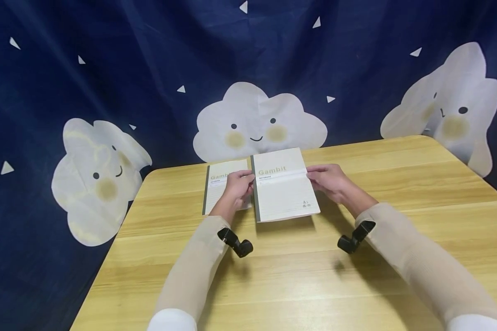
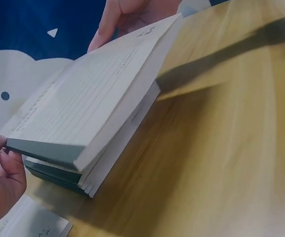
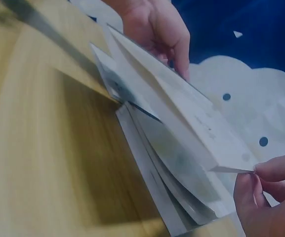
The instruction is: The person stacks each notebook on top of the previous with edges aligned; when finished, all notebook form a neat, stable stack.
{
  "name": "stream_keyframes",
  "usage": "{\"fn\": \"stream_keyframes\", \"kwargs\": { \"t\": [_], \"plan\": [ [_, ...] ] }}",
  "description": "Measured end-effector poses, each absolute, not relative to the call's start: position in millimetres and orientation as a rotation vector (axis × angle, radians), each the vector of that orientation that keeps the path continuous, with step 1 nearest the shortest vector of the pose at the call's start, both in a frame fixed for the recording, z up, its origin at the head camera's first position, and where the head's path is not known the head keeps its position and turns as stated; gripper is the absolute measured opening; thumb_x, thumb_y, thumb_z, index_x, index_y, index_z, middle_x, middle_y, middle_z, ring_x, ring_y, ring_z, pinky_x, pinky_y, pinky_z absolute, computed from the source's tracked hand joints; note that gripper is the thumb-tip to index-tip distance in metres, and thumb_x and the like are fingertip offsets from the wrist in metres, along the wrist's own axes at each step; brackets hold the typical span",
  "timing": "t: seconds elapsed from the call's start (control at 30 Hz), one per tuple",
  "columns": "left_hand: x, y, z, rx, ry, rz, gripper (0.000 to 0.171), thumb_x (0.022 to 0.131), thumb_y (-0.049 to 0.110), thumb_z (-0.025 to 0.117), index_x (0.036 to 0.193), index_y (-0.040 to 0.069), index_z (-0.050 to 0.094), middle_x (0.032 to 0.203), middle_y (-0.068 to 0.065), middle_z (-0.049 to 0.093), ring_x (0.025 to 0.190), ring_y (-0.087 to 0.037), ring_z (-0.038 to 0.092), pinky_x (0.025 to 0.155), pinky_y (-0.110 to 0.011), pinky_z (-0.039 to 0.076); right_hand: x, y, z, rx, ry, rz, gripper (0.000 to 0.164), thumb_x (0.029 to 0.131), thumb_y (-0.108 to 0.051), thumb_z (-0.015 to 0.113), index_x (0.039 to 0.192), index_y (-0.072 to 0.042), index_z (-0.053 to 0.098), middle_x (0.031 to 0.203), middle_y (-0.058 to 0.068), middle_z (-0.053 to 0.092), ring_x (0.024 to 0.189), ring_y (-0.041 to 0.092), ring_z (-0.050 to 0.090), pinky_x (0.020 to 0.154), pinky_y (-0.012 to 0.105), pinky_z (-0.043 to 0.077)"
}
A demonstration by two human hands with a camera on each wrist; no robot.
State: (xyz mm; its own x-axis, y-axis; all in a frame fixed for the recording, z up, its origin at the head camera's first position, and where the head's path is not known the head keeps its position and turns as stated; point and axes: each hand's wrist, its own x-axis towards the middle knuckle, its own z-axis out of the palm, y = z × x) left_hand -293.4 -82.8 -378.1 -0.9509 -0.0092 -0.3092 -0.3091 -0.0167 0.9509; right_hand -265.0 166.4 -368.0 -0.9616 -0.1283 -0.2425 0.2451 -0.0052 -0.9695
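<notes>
Both hands hold a white Gambit notebook (image 1: 286, 197) with a dark spine strip, tilted above the table. My left hand (image 1: 237, 186) pinches it at the spine edge, thumb on top, as the left wrist view shows. The opposite edge is pinched by my right hand (image 1: 333, 181) between thumb and fingers. Directly underneath are more notebooks (image 2: 56, 177) with dark spines, their page edges slightly fanned in the right wrist view; the held one hides them from the head camera. A second Gambit notebook (image 1: 215, 193) lies to the left, partly covered by my left hand.
The wooden table (image 1: 290, 276) extends to both sides and toward me. Behind its far edge hangs a dark blue curtain (image 1: 157, 46) with white clouds and triangles. A small black camera (image 1: 236, 242) is strapped on each sleeved wrist.
</notes>
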Motion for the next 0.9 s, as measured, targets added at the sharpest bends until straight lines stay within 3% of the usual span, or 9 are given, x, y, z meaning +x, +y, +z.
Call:
{"fn": "stream_keyframes", "kwargs": {
  "t": [0.2, 0.33, 0.47, 0.67, 0.9],
  "plan": [
    [-308.9, -76.3, -383.1, -0.340, 2.077, 2.111, 0.031, 0.092, 0.003, 0.052, 0.123, -0.002, 0.056, 0.077, -0.004, 0.056, 0.056, -0.005, 0.048, 0.049, -0.014, 0.038, -281.3, 165.9, -372.4, 0.134, 2.012, -2.079, 0.044, 0.095, 0.001, 0.044, 0.137, 0.013, 0.036, 0.132, 0.028, 0.043, 0.083, 0.005, 0.059, 0.087, 0.024, 0.049],
    [-316.7, -70.7, -386.0, -0.330, 2.148, 2.146, 0.031, 0.091, -0.001, 0.052, 0.120, -0.004, 0.058, 0.079, -0.005, 0.056, 0.054, -0.007, 0.045, 0.058, -0.024, 0.039, -291.5, 165.5, -376.8, 0.185, 2.026, -2.102, 0.044, 0.095, 0.001, 0.045, 0.137, 0.011, 0.038, 0.135, 0.028, 0.043, 0.088, 0.008, 0.058, 0.095, 0.028, 0.047],
    [-322.1, -65.7, -389.3, -0.321, 2.254, 2.129, 0.032, 0.088, -0.004, 0.051, 0.120, -0.005, 0.059, 0.089, -0.010, 0.059, 0.056, -0.008, 0.047, 0.061, -0.028, 0.040, -299.2, 163.9, -380.1, 0.249, 2.033, -2.112, 0.044, 0.095, 0.001, 0.045, 0.138, 0.009, 0.039, 0.137, 0.026, 0.043, 0.103, 0.017, 0.056, 0.101, 0.032, 0.043],
    [-325.0, -62.1, -393.5, -0.333, 2.378, 2.012, 0.034, 0.089, 0.000, 0.052, 0.122, -0.001, 0.060, 0.116, -0.016, 0.061, 0.087, -0.017, 0.057, 0.070, -0.024, 0.047, -309.1, 159.9, -385.5, 0.320, 2.084, -2.102, 0.044, 0.093, 0.003, 0.046, 0.137, 0.007, 0.042, 0.138, 0.023, 0.045, 0.117, 0.024, 0.049, 0.103, 0.033, 0.041],
    [-327.7, -58.2, -398.1, -0.295, 2.395, 1.943, 0.041, 0.087, -0.001, 0.049, 0.127, -0.002, 0.055, 0.130, -0.018, 0.053, 0.121, -0.027, 0.047, 0.098, -0.037, 0.043, -316.8, 157.6, -392.6, 0.378, 2.198, -2.038, 0.044, 0.087, 0.002, 0.050, 0.131, 0.004, 0.051, 0.128, 0.020, 0.053, 0.092, 0.013, 0.054, 0.089, 0.028, 0.047]
  ]
}}
